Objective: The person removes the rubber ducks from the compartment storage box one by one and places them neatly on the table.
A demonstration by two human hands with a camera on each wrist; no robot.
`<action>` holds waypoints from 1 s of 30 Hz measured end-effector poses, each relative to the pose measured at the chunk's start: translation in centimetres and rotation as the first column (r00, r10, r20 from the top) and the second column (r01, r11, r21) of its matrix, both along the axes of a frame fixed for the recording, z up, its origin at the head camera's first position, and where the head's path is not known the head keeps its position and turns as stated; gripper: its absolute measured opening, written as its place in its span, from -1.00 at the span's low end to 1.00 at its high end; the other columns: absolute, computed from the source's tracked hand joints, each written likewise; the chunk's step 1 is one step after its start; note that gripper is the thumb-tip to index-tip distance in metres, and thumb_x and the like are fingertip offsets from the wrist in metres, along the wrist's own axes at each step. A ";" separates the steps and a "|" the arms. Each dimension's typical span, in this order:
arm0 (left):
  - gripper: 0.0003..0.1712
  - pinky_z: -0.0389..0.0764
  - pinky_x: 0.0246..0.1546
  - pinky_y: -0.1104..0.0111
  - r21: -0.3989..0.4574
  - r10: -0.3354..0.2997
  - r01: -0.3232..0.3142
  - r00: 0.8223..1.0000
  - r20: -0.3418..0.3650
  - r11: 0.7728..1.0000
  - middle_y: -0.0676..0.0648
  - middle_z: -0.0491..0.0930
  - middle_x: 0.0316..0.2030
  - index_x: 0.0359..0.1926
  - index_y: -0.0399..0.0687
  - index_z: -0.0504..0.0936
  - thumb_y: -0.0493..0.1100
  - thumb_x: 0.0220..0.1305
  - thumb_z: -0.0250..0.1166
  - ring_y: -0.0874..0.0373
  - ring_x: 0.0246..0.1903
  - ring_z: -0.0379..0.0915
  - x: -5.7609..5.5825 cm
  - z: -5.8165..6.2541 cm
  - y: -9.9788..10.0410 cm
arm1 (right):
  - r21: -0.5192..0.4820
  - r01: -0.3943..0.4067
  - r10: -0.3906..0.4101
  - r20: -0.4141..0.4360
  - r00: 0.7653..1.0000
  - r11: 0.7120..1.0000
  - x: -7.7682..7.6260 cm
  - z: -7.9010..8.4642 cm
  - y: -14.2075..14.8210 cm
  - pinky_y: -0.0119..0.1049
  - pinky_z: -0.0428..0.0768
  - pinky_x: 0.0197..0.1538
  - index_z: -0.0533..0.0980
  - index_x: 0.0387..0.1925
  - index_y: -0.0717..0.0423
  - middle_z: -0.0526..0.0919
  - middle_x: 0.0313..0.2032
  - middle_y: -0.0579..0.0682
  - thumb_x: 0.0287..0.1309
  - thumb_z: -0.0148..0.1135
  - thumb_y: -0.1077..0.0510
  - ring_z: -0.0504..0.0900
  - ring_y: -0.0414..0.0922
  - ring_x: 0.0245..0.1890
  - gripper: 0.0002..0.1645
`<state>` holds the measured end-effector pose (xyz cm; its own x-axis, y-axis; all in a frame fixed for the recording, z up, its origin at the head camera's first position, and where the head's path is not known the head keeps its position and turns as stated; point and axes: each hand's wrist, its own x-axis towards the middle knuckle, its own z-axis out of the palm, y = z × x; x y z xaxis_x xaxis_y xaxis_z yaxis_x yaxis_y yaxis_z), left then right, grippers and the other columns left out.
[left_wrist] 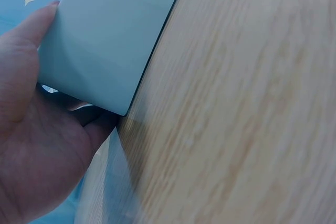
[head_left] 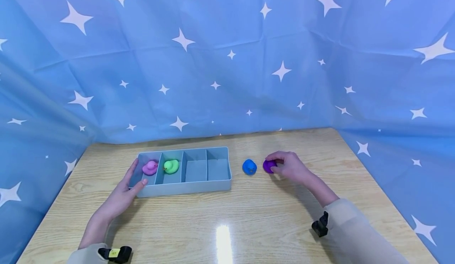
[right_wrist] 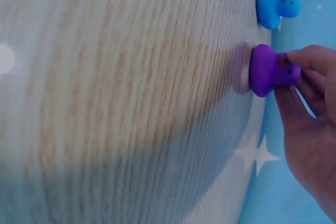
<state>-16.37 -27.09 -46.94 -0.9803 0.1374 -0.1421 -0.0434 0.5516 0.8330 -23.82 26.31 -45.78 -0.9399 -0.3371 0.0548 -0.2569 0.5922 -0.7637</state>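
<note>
A grey-blue divided tray (head_left: pixel 185 188) lies on the table, its compartments side by side. My left hand (head_left: pixel 119 198) grips the tray's left end, the thumb against the front wall and the fingers around the end. In the left wrist view, that hand (left_wrist: pixel 44 145) holds the corner of the tray (left_wrist: pixel 105 40). A pink rubber duck (head_left: pixel 150 168) sits in the leftmost compartment and a green rubber duck (head_left: pixel 171 166) in the one beside it. To the tray's right, my right hand (head_left: pixel 292 168) pinches a purple rubber duck (right_wrist: pixel 263 71) by its head, thumb and fingers on either side.
A blue rubber duck (head_left: pixel 249 167) stands on the table between the tray and the purple duck. Behind the wooden table (head_left: pixel 270 216) hangs a blue cloth with white stars (head_left: pixel 227 78), which also closes in both sides.
</note>
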 end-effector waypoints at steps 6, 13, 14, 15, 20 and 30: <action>0.02 -0.15 0.27 -0.54 0.002 0.007 -0.007 1.000 0.015 1.000 -0.41 -0.42 0.58 0.64 0.23 -0.48 0.14 0.58 0.09 -0.55 0.49 -0.46 -0.1 0.0 0.2 | -0.044 0.008 -0.009 -0.015 1.000 0.999 0.0 1.0 -0.2 -0.03 0.67 0.10 0.58 0.13 0.45 0.63 0.11 0.32 0.20 0.35 0.39 0.63 0.28 0.13 -0.55; 0.00 -0.16 0.28 -0.53 0.013 -0.002 0.002 1.000 -0.011 1.000 -0.40 -0.40 0.59 0.64 0.25 -0.46 0.15 0.58 0.08 -0.54 0.49 -0.45 -0.1 -0.1 0.3 | -0.122 -0.028 0.022 -0.056 0.998 0.992 -0.2 2.9 -2.7 0.05 0.59 0.20 0.56 0.21 0.34 0.65 0.12 0.28 0.23 0.37 0.34 0.64 0.20 0.12 -0.49; 0.00 -0.17 0.28 -0.53 0.016 -0.003 0.003 1.000 -0.011 1.000 -0.39 -0.40 0.59 0.64 0.27 -0.46 0.15 0.58 0.08 -0.54 0.49 -0.46 -0.1 -0.1 0.4 | -0.135 -0.040 0.032 -0.057 0.998 0.990 -0.2 3.2 -3.3 0.04 0.60 0.20 0.55 0.23 0.33 0.65 0.13 0.27 0.24 0.38 0.33 0.65 0.18 0.11 -0.48; 0.00 -0.17 0.29 -0.53 0.020 -0.002 0.002 1.000 -0.009 1.000 -0.38 -0.41 0.59 0.64 0.28 -0.46 0.15 0.58 0.08 -0.53 0.50 -0.46 -0.1 -0.1 0.5 | -0.148 -0.051 0.043 -0.057 0.997 0.988 -0.2 3.5 -4.0 0.03 0.60 0.20 0.55 0.24 0.32 0.66 0.13 0.26 0.25 0.38 0.33 0.66 0.16 0.10 -0.48; 0.01 -0.19 0.31 -0.51 0.028 0.000 0.000 1.000 0.002 1.000 -0.36 -0.41 0.60 0.64 0.31 -0.46 0.17 0.57 0.10 -0.50 0.51 -0.48 -0.3 -0.1 0.8 | -0.204 -0.099 0.094 -0.035 0.995 0.974 0.0 4.6 -7.5 -0.01 0.61 0.20 0.53 0.27 0.29 0.67 0.09 0.21 0.28 0.38 0.29 0.66 0.18 0.08 -0.46; 0.03 -0.20 0.28 -0.54 0.028 -0.001 0.001 1.000 -0.003 1.000 -0.37 -0.43 0.59 0.64 0.27 -0.47 0.16 0.57 0.10 -0.52 0.50 -0.50 -0.1 0.2 0.1 | -0.277 -0.210 0.201 -0.062 0.978 0.938 -1.3 5.4 -15.1 -0.09 0.63 0.17 0.52 0.28 0.28 0.67 0.09 0.19 0.28 0.37 0.29 0.65 0.10 0.08 -0.45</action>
